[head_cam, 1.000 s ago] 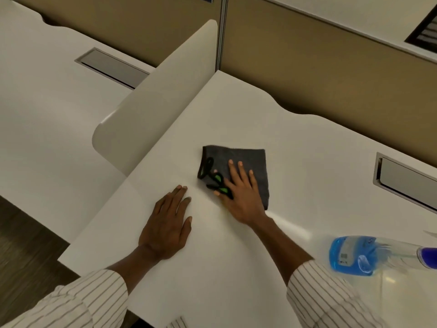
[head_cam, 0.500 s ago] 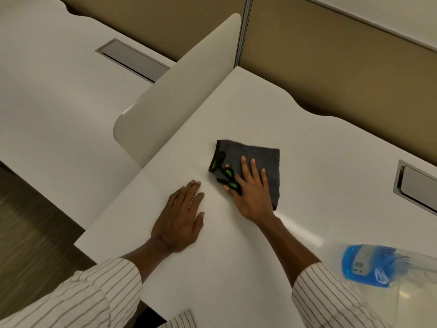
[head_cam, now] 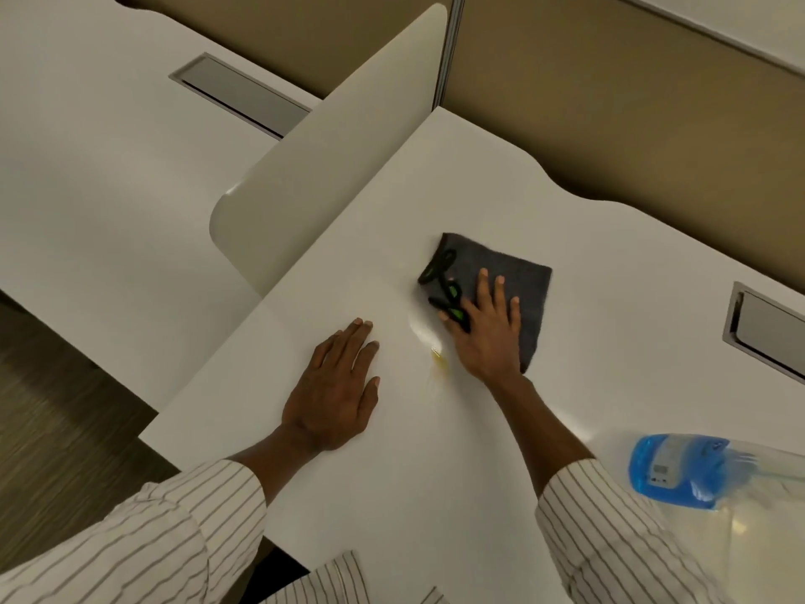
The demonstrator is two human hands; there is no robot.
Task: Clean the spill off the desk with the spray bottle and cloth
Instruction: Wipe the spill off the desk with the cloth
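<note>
While pressing flat on grey cloth point(head_cam: 518, 281), right hand point(head_cam: 488, 333) spread open, left hand point(head_cam: 335, 385) open on desk point(head_cam: 610, 263); yellow spill point(head_cam: 439, 361) just beside cloth, could smear. Spray bottle point(head_cam: 679, 470) lay near right.

Take the grey cloth point(head_cam: 518, 276) as your landmark. Beyond it the white desk point(head_cam: 501, 176) lies bare up to the tan partition wall point(head_cam: 631, 115). To its left, a curved divider panel point(head_cam: 331, 159) walls off the neighbouring desk. Nearer you and to its right, a spray bottle point(head_cam: 679, 470) lies on its side, and a cable hatch point(head_cam: 766, 331) interrupts the surface at right.
</note>
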